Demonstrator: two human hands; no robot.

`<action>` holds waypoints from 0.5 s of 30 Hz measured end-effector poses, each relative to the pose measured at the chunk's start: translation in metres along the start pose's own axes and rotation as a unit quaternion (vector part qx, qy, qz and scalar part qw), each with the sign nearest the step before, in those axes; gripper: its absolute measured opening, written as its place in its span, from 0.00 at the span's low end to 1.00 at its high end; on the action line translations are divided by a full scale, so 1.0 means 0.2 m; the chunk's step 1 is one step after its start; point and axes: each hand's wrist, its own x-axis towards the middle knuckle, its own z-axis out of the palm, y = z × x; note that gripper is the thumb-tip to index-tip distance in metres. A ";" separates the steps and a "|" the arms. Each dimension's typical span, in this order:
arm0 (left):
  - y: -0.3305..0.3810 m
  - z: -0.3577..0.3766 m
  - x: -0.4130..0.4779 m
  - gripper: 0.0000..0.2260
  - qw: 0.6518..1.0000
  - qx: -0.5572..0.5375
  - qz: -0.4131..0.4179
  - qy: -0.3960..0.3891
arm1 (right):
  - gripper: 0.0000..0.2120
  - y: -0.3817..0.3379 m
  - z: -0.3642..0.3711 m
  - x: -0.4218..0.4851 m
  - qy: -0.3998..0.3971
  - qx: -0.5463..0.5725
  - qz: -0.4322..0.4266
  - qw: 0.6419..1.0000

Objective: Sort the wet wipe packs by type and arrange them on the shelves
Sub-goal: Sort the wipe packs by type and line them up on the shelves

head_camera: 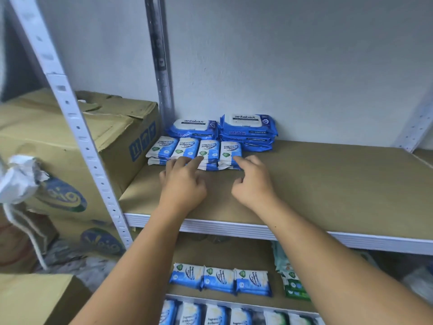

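1. Up on the brown board upper shelf [328, 184], right at the back left corner against the wall, sit the large blue packs marked "antabax" [248, 130]: a single one on the left and a stack beside it on the right.
2. Just in front of them runs a row of small white-and-blue antibacterial wipe packs [194, 150], four across, side by side and touching, with another layer showing underneath.
3. The left hand [182, 181] is at the front edge of that row. Its forefinger is stretched out onto the middle packs and the other fingers are bent; it grips nothing.
4. The right hand [254, 181] is beside it, its forefinger tip touching the front corner of the rightmost small pack. The rest of the hand is loosely curled above the board, and it holds nothing either.
5. Down on the lower shelf [187, 249], three more small white-and-blue packs [220, 279] lie in a line, with green-and-white packs [293, 285] just to their right.
6. Below that, at the very bottom of view, another row of packs [210, 315] stands edge to edge.
7. Left of the white perforated metal upright [70, 113] there's a big dented brown cardboard box [70, 141] with its flaps down; I cannot tell what is inside.
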 end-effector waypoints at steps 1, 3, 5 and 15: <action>0.01 -0.03 -0.04 0.25 1.000 -0.009 -0.006 -0.007 | 0.32 -0.02 -0.03 -0.04 -0.006 -0.002 -0.006 1.000; 0.03 -0.10 -0.14 0.26 1.000 -0.022 -0.009 -0.008 | 0.31 -0.06 -0.11 -0.12 -0.013 -0.011 -0.005 1.000; 0.02 -0.16 -0.25 0.27 1.000 -0.024 0.014 -0.001 | 0.30 -0.08 -0.18 -0.21 -0.019 -0.015 0.008 1.000; 0.15 -0.29 -0.80 0.16 0.977 -0.199 -0.074 0.022 | 0.24 0.04 -0.43 -0.67 -0.006 -0.021 0.033 0.999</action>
